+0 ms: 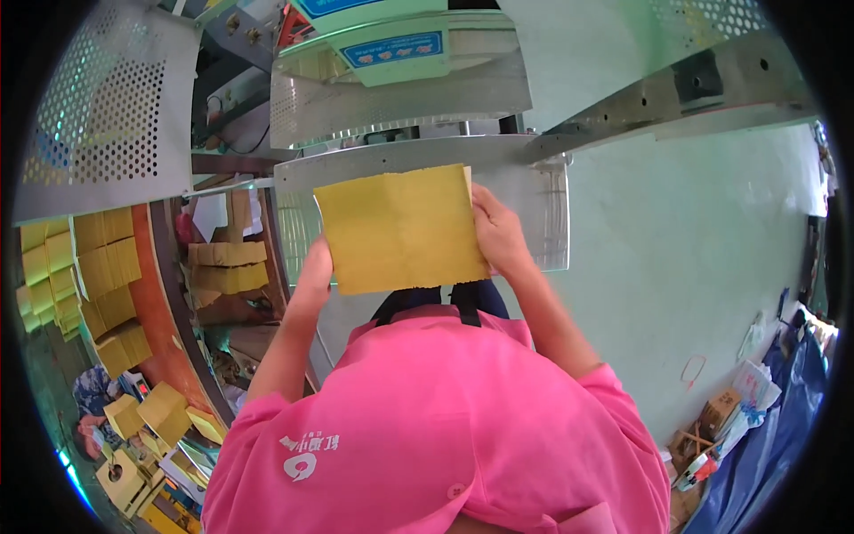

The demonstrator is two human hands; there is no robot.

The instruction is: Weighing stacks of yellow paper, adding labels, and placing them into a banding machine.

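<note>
A rectangular piece of yellow paper [400, 231] with slightly rough edges is held up in front of my chest, its broad face toward me. Whether it is one sheet or a stack I cannot tell. My left hand [315, 271] grips its left edge near the lower corner, with most of the fingers hidden behind it. On the opposite side my right hand [500, 233] has its fingers closed around the right edge. Behind the paper lies a shiny metal tray or ledge [534, 200] of a machine.
Perforated metal panels [107, 116] stand at the upper left, and a metal beam [658, 102] juts across at the upper right. Stacks of yellow paper [111, 267] lie at the left beside an orange-red board [165, 294]. A blue tarp [765, 427] and boxes [719, 409] are at the lower right.
</note>
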